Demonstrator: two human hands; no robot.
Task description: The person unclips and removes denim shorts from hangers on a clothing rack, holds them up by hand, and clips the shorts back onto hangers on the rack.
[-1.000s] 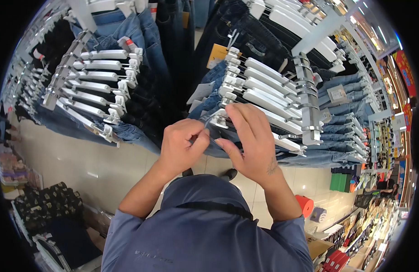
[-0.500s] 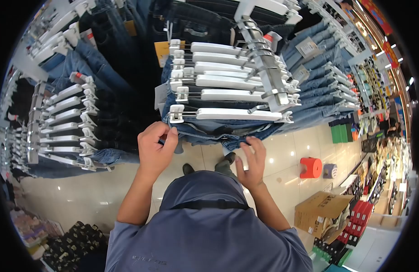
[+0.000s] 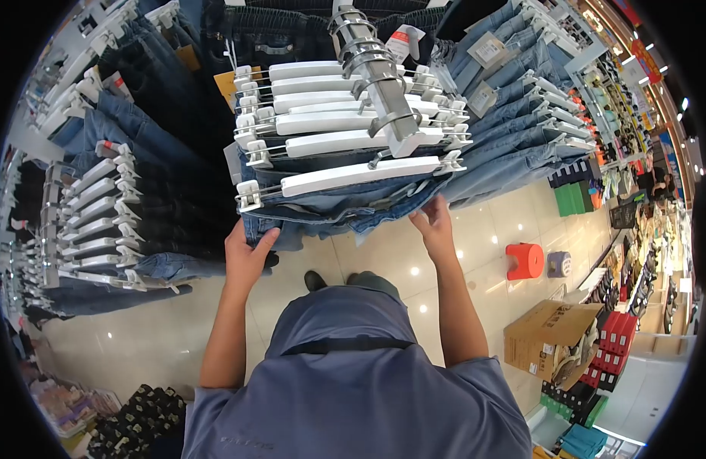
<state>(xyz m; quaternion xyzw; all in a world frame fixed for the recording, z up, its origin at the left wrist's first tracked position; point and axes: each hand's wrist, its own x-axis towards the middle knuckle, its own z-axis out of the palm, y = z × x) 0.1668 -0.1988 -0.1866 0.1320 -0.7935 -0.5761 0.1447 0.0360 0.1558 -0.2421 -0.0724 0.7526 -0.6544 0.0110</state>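
Observation:
A pair of blue jeans (image 3: 314,222) hangs from the clips of the nearest white hanger (image 3: 353,177), its waistband sagging open between them. My left hand (image 3: 247,256) is closed on the left side of the jeans, thumb in front and fingers partly hidden behind the denim. On the opposite side, my right hand (image 3: 435,228) pinches the cloth just below the right clip. Behind this pair, several more white hangers with jeans are hooked along a ringed metal display arm (image 3: 391,115).
Racks of dark jeans (image 3: 177,206) stand on the left and lighter jeans (image 3: 513,164) on the right. On the tiled floor (image 3: 460,268) are a red stool (image 3: 524,262), a grey stool (image 3: 559,265) and a cardboard box (image 3: 548,336). Shoe shelves line the far right.
My left hand has shifted down along the jeans' left side. The right hand has moved outward to the right edge and closed on it. The front hanger now tilts, and the view has shifted.

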